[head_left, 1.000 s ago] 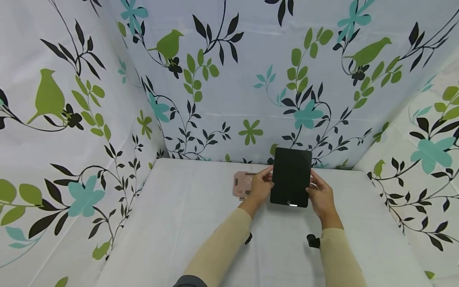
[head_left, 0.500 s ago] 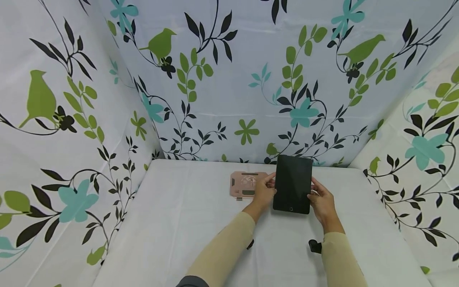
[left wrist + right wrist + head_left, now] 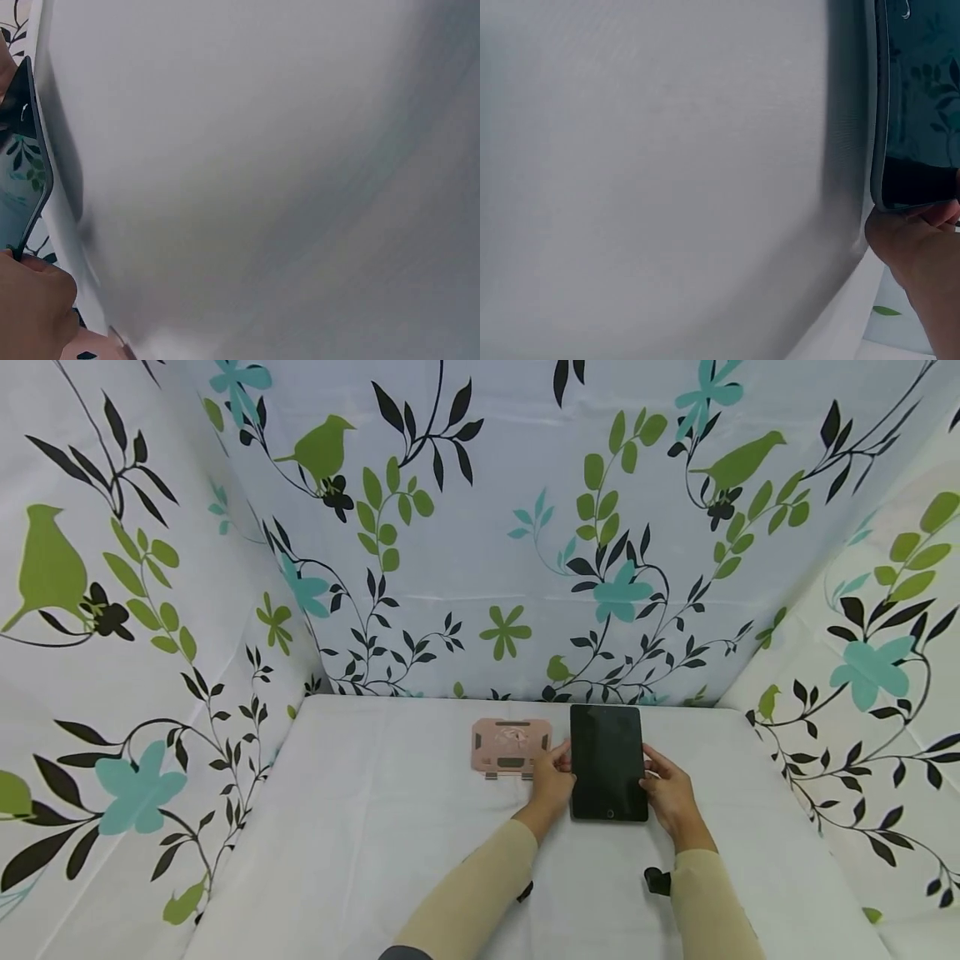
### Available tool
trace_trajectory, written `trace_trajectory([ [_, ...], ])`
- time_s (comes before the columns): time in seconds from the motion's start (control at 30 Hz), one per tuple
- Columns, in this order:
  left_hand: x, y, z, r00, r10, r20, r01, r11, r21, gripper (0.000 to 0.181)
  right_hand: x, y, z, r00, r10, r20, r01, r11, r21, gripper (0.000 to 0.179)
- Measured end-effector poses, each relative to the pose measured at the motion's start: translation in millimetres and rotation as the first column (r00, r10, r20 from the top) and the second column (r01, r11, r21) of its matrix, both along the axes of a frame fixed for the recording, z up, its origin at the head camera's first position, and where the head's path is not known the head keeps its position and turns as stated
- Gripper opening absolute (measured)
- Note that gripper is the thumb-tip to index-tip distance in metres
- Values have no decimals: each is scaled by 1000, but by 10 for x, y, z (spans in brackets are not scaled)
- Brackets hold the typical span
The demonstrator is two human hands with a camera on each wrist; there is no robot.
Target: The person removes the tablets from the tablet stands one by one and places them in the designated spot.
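Tablet (image 3: 608, 764) gripped by its edges, pink case (image 3: 512, 746) just beside

The left hand (image 3: 551, 781) and the right hand (image 3: 672, 789) pinch the tablet by its two long sides, button end nearest the person, near the back of the table (image 3: 420, 860). It seems to be held up off the cloth, judging by the shadows in the wrist views. The case lies flat to its left, close by the left hand.

The likeliest trouble is a slip: the rim is thin and looks smooth, so if either hand eased its pinch, the tablet could swing down on one side and land on a corner. Uneven pressure might also tilt it. A shift to the left could bring the tablet or the left knuckles against the case — knocking it askew or catching its dark tabs. The cloth might also ruck up if something dragged across it.

Much is hidden. The tablet's back is out of sight, as are most of the fingers behind it. The left hand covers the lower right corner of the case in the head view, so whether they touch cannot be told. Both wrist views catch only part of the tablet, at the picture's edge, and the screen there is muddled by reflections. The picture printed on the case is too small to make out.
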State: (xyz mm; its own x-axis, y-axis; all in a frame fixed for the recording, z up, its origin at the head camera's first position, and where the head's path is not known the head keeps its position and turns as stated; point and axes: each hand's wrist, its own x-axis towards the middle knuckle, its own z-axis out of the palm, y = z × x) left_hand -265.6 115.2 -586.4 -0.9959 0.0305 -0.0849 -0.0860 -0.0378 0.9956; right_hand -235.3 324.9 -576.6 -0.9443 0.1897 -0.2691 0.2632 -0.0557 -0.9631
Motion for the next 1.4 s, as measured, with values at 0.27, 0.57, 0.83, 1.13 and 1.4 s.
trace_trajectory([
  [0.27,74,31,-59,995,59,76,-61,998,31,74,-34,-42,-163,996,-94,-14,94,992,88,73],
  [0.57,80,40,-141,976,208,65,-197,969,-149,63,-51,-222,-280,977,-212,-37,215,961,172,63],
  [0.83,17,70,-201,958,274,82,-236,920,-314,51,-59,-279,-357,953,-292,-82,302,938,172,60],
  [1.13,36,121,-212,964,264,38,-225,882,-414,45,-6,-278,-426,926,-365,-94,377,905,198,61],
  [1.4,84,172,-168,974,224,34,-189,883,-429,36,21,-238,-432,911,-399,-107,413,874,255,58],
])
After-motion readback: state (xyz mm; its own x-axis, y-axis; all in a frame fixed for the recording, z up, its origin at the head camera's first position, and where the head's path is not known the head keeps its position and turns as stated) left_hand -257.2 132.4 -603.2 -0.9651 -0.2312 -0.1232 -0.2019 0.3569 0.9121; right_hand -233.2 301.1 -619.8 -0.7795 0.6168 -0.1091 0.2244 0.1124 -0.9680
